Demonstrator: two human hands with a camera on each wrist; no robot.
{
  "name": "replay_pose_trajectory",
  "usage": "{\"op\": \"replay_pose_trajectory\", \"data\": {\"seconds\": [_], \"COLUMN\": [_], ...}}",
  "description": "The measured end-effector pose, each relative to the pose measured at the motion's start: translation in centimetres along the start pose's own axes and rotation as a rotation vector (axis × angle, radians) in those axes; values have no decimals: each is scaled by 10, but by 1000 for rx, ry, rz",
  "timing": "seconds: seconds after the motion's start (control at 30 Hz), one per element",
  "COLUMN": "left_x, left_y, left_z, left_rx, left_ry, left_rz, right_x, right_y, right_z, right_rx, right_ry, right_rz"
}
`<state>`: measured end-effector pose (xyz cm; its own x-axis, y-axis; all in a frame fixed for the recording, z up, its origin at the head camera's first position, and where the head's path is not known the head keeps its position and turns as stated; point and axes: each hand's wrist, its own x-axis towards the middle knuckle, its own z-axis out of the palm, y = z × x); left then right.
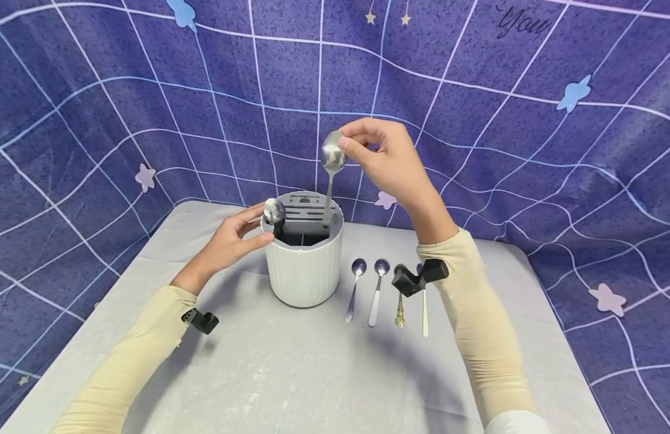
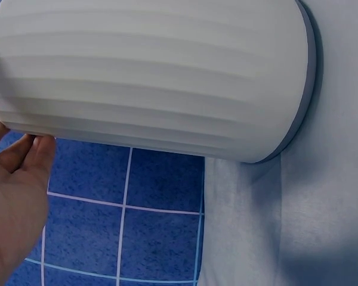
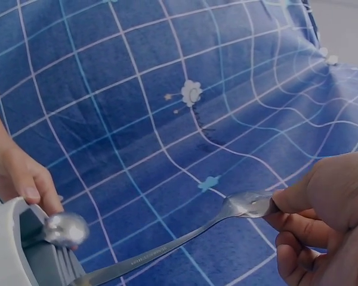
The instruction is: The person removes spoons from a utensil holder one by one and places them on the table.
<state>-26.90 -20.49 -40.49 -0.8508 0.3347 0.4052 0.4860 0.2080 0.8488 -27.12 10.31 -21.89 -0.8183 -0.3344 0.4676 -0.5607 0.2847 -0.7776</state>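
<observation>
A ribbed white utensil holder (image 1: 304,277) with a grey slotted divider stands upright on the table. My right hand (image 1: 386,154) pinches a metal spoon (image 1: 333,158) by its bowl, between thumb and fingers. The handle points down into the holder's opening, its lower end inside the rim; the right wrist view also shows this spoon (image 3: 244,205). At the holder's left side, my left hand (image 1: 234,238) rests against the wall near the rim, thumb and fingers spread. Another spoon (image 1: 274,211) stands in the left part of the holder, bowl up, its lower handle hidden.
Several spoons lie in a row right of the holder, among them a silver spoon (image 1: 358,268), a white-handled spoon (image 1: 375,307) and one with an ornate gold handle (image 1: 400,316). My right wrist camera (image 1: 420,277) partly covers the last ones. A patterned blue curtain (image 1: 291,90) hangs behind the table.
</observation>
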Motion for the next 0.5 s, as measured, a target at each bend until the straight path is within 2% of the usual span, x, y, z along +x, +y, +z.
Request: {"op": "replay_pose_trajectory", "data": {"seconds": [0.23, 0.5], "left_x": [0, 0], "left_y": [-2, -4], "left_z": [-1, -1], "left_rx": [4, 3], "left_ry": [3, -1], "left_rz": [0, 18], "right_x": [-7, -14], "right_y": [6, 26], "right_z": [-20, -36], "right_rx": [-45, -91], "right_ry": [46, 52], "right_rz": [51, 83]}}
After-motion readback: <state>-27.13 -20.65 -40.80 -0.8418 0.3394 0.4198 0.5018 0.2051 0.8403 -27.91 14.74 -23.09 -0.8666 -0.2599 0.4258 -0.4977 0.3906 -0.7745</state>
